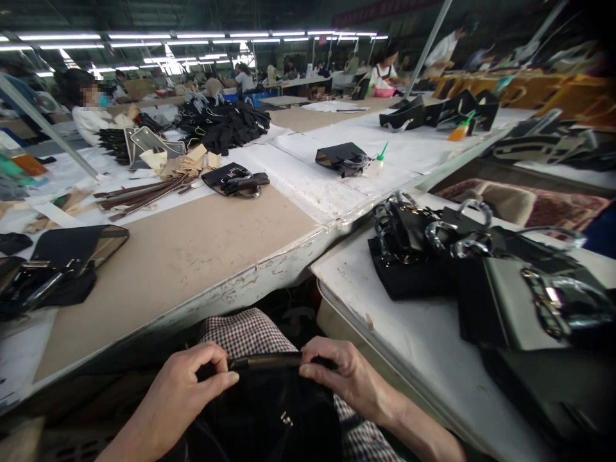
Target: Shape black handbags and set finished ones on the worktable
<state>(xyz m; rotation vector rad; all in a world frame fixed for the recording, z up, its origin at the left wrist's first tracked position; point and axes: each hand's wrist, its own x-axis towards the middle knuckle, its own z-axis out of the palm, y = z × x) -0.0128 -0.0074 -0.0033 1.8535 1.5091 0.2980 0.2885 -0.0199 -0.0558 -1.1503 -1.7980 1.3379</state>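
Note:
A black handbag (260,417) lies in my lap over checked cloth (248,330), with a small shiny metal piece on its front. Its upper edge runs between my two hands. My left hand (192,378) pinches that edge at the left, thumb against the curled fingers. At the right end, my right hand (341,372) grips the same edge between thumb and bent fingers. A brownish strip shows along the edge between them. The lower part of the bag runs out of view at the bottom.
Black bags with wrapped handles (423,244) crowd the side table (356,308) at right. On the long table (231,244) lie another black bag (235,179), brown strips (139,199) and a bottle with a green nozzle (375,167). A masked person (91,115) sits across at left.

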